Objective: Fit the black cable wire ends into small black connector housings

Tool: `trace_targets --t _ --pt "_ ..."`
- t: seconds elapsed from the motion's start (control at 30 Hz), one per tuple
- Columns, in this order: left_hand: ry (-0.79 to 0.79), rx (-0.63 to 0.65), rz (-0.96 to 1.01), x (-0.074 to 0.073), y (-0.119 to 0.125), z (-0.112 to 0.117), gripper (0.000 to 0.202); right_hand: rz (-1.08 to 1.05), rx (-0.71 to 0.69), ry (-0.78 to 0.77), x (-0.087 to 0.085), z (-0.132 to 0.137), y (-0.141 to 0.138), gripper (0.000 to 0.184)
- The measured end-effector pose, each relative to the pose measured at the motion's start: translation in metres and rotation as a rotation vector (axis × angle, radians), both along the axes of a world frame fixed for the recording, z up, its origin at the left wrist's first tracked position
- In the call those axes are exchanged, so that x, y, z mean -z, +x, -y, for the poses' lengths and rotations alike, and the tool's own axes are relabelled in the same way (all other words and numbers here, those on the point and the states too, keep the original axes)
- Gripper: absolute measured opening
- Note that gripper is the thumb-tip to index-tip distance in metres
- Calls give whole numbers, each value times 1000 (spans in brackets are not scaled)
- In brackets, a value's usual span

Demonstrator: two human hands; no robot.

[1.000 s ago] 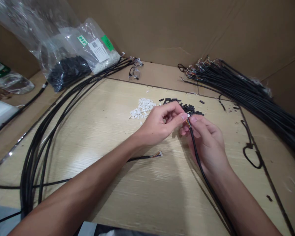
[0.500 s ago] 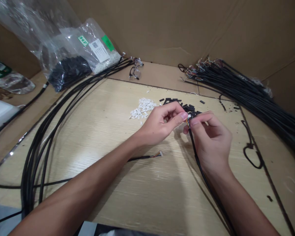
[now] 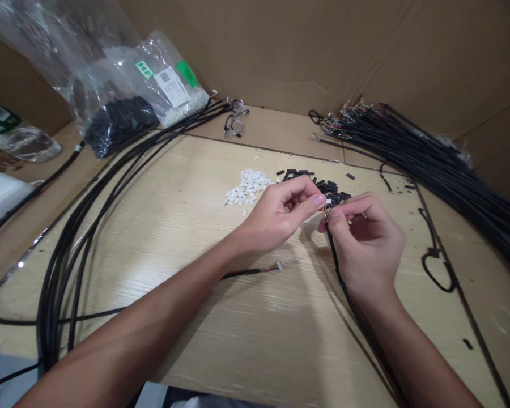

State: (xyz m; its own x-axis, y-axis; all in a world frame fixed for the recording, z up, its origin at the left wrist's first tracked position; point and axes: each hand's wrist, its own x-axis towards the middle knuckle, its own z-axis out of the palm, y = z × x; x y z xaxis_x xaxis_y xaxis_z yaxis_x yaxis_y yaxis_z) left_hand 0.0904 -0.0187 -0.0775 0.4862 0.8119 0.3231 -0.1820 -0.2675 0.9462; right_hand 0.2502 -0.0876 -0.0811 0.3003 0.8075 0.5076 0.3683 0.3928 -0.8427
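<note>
My left hand (image 3: 280, 218) and my right hand (image 3: 365, 243) meet over the middle of a light wooden board (image 3: 195, 226). The right hand's fingers pinch the end of a black cable (image 3: 344, 283), which has coloured wires at its tip and runs back along my right forearm. The left hand's thumb and forefinger pinch a small white connector (image 3: 328, 202) at that cable tip. Just behind the hands lie a pile of white connectors (image 3: 246, 187) and a pile of short black tube pieces (image 3: 323, 184).
Several long black cables (image 3: 80, 226) loop along the left. A bundle of black cables (image 3: 429, 158) lies at the right. Plastic bags of parts (image 3: 123, 102) lean at the back left. A loose cable end (image 3: 267, 268) lies under my left wrist. Cardboard walls stand behind.
My right hand has turned, its fingers curling up and over the cable tip. The left hand has stayed almost still.
</note>
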Motion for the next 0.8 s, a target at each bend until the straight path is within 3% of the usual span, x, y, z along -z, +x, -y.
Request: trace_targets --t 0.17,0.4,0.8 --pt "-7 2 12 1 0 0 45 -24 -3 -21 0 1 0 18" --pt "-26 20 17 0 -1 1 45 -144 -120 -81 2 2 -1 16" --pt "-4 10 8 1 -1 1 40 -98 -63 -18 2 0 -4 12"
